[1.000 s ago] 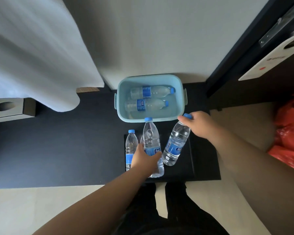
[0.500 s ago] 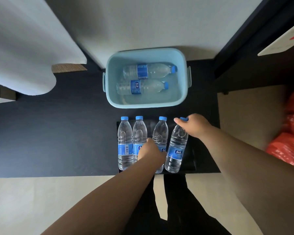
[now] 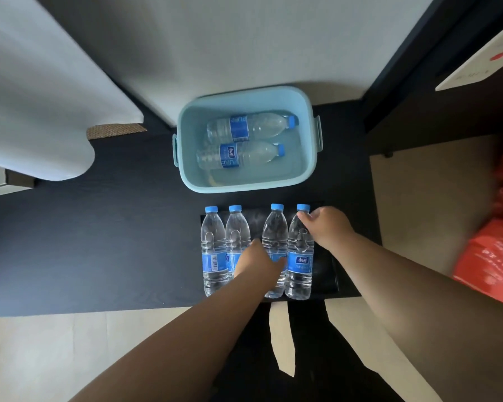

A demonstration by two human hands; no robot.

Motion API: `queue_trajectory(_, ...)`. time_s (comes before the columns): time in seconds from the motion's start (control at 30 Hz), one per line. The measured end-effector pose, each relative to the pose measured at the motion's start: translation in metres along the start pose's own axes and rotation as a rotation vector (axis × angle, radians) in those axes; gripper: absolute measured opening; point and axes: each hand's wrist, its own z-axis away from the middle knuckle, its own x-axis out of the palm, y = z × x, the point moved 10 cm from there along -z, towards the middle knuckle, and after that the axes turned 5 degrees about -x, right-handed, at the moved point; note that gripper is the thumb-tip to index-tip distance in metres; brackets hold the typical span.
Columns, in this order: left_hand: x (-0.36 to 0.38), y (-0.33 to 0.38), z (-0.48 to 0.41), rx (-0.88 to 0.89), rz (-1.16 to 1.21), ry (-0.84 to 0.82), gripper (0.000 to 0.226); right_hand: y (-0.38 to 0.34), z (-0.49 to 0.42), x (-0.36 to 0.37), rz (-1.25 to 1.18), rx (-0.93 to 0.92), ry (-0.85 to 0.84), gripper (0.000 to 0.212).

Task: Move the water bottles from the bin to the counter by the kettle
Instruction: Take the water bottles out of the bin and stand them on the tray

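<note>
A light blue bin (image 3: 308, 166) stands on the dark counter (image 3: 99, 242) with two water bottles lying in it, one at the back (image 3: 250, 127) and one nearer (image 3: 238, 155). In front of it, several blue-capped bottles stand upright in a row on a black tray (image 3: 325, 274). My left hand (image 3: 254, 264) grips the third bottle (image 3: 274, 233) at its label. My right hand (image 3: 327, 227) pinches the neck of the rightmost bottle (image 3: 299, 265) just under the cap. No kettle is in view.
A white cloth (image 3: 26, 97) hangs over the counter's left part. A white wall rises behind the bin. Red plastic bags (image 3: 500, 250) lie on the floor at the right, past the counter's end. A dark door frame (image 3: 389, 82) stands at the right.
The rightmost bottle went from tilted to upright on the tray under my right hand. The third bottle was set down in line with the others. The view moved closer to the bin.
</note>
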Motion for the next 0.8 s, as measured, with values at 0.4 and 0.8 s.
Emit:
queue_trajectory(0.4,-0.178,0.043,0.016,0.276,-0.007,0.192,0.043,-0.083,0.054,-0.021,-0.633,0.020,0.182,0.042)
queue_trajectory(0.8,-0.289,0.141,-0.053,0.588,-0.389,0.227,0.052,-0.155,0.007,-0.012,-1.215,0.325,0.394,0.074)
